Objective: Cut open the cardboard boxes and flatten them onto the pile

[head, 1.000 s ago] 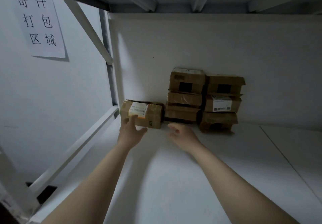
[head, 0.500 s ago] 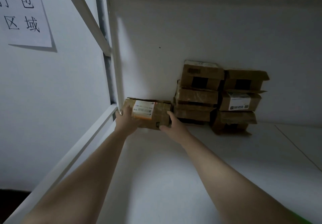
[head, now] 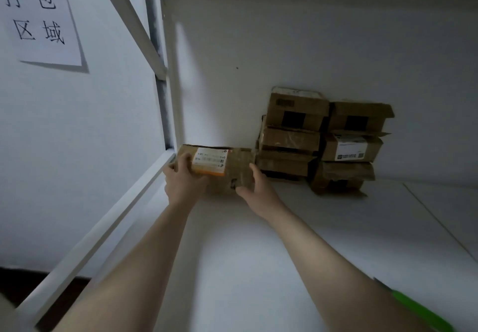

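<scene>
Both hands now clasp the labelled box (head: 232,168). The left hand (head: 182,181) grips its 9 o'clock end. The right hand (head: 256,192), open and apart 1 second ago, curls round its 3 o'clock end. The box sits at the shelf's (head: 258,254) 11 o'clock corner, with the stacked boxes (head: 323,140) at its 3 o'clock. It looks ready to be pulled out for cutting.

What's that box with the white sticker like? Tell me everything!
It is a small brown cardboard box, worn, closed, with a white and orange label on its front. It lies lengthways at the back left of the white shelf, beside the stacked boxes. The left hand grips its left end, the right hand its right.
</scene>
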